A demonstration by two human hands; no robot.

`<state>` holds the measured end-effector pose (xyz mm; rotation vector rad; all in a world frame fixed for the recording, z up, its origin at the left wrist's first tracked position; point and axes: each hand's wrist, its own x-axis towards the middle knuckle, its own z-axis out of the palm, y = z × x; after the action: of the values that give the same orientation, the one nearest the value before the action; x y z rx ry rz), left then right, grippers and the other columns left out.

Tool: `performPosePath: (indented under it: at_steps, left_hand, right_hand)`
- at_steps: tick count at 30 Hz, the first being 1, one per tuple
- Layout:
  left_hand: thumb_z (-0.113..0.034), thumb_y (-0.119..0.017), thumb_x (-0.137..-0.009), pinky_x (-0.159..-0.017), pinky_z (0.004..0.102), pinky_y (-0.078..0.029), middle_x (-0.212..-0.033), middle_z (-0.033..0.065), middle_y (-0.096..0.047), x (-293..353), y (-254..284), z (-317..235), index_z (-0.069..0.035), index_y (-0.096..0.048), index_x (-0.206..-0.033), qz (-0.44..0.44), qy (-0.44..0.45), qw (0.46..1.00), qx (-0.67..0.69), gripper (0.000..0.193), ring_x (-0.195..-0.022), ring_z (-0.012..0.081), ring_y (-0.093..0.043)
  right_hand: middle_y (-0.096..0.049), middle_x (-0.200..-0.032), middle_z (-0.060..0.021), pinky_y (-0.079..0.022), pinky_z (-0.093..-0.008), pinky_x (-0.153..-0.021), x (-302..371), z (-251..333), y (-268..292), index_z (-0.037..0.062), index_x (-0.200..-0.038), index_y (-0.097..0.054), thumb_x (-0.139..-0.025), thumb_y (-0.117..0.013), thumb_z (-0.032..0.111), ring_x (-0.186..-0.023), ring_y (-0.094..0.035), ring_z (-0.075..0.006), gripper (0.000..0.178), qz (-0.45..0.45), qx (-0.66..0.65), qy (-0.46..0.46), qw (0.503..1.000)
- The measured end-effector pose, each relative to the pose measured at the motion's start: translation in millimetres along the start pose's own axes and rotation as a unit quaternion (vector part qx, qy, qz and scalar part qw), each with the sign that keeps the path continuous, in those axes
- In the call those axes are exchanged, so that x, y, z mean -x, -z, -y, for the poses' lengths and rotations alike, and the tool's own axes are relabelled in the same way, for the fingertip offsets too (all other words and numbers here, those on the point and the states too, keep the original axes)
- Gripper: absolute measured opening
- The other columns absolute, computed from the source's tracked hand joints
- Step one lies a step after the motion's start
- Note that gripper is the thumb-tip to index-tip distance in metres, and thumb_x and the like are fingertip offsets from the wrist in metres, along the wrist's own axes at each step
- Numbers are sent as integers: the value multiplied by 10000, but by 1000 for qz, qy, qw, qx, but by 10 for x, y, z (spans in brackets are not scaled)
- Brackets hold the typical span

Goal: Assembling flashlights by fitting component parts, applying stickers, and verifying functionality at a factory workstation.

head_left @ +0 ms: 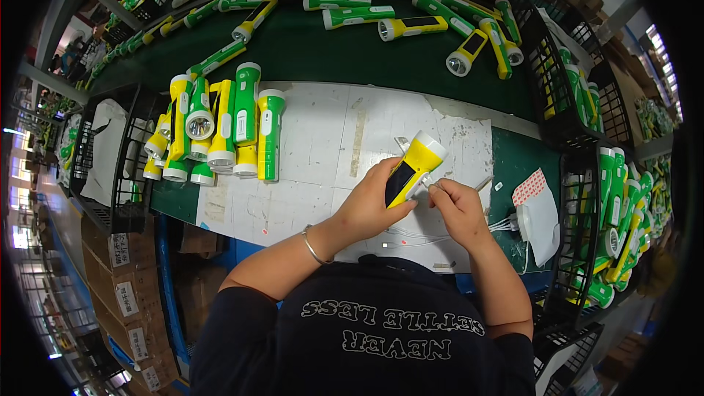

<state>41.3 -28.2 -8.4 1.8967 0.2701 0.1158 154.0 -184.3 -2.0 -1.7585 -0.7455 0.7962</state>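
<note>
A yellow flashlight [424, 152] with a white head rim and a dark solar panel lies tilted in my left hand [370, 202], whose fingers wrap round its body. Close against the flashlight's side, my right hand [460, 213] pinches its thumb and fingers together. A small white piece shows at those fingertips, but its kind is too small to make out. Several thin white cables [418, 239] run below my right hand to a round white hub [523, 221]. On the left of the white worktop [315, 147] stands a stacked group of green and yellow flashlights [246, 106].
Beyond the worktop, a dark green belt [293, 55] carries scattered flashlights [422, 26]. Black crates flank me: one at left [133, 152], one at far right [541, 77], and another at near right [583, 220] beside heaped flashlights. A torn white sheet [541, 238] lies by the hub.
</note>
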Motion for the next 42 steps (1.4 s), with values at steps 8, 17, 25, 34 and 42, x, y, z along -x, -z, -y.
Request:
performPosePath:
  at_steps: [8, 17, 25, 34, 42]
  left_hand:
    - [-152, -641, -767, -940, 383, -388, -1167, 233, -438, 28, -69, -15, -8, -291, -1306, -35, -27, 997, -60, 659, -1094, 351, -465]
    - [-124, -633, -758, -976, 369, -332, -1199, 224, -415, -20, 59, -99, 23, -250, -1339, -16, 19, 998, -61, 711, -1134, 330, -421]
    - [-124, -655, -793, -948, 310, -363, -1231, 120, -393, 32, 341, -432, 25, -123, -1378, -81, -68, 963, 247, 805, -1121, 173, -415]
    - [-127, -648, -806, -954, 303, -351, -1258, 114, -357, 107, 321, -684, 8, -40, -1392, -43, -100, 950, 293, 855, -1144, 165, -392]
    - [-253, -557, -833, -996, 377, -295, -1271, 100, -287, 35, 266, -398, -78, -1, -1432, -52, -59, 941, 330, 836, -1189, 217, -334]
  right_hand:
    - [-492, -590, -10, -358, -228, -553, -51, 71, 10, 0, -663, -544, -866, -507, 173, -587, -435, -61, 269, -16, 49, -22, 998]
    - [-512, -555, -84, -383, -296, -519, -19, 58, 25, -3, -685, -560, -847, -512, 216, -519, -467, -139, 276, -37, 48, 27, 998]
    - [-619, -830, -83, -445, -286, -603, 128, 236, -3, 34, -903, -607, -781, -620, 229, -676, -580, -211, 230, -76, 296, 94, 948]
    - [-618, -885, 2, -413, -188, -587, 161, 474, -67, 41, -1062, -582, -741, -687, 93, -696, -499, -23, 342, 112, -30, 21, 993]
    - [-535, -684, 1, -375, -208, -534, 189, 549, -28, 35, -969, -593, -726, -725, 249, -587, -457, -67, 350, 17, -3, 99, 995]
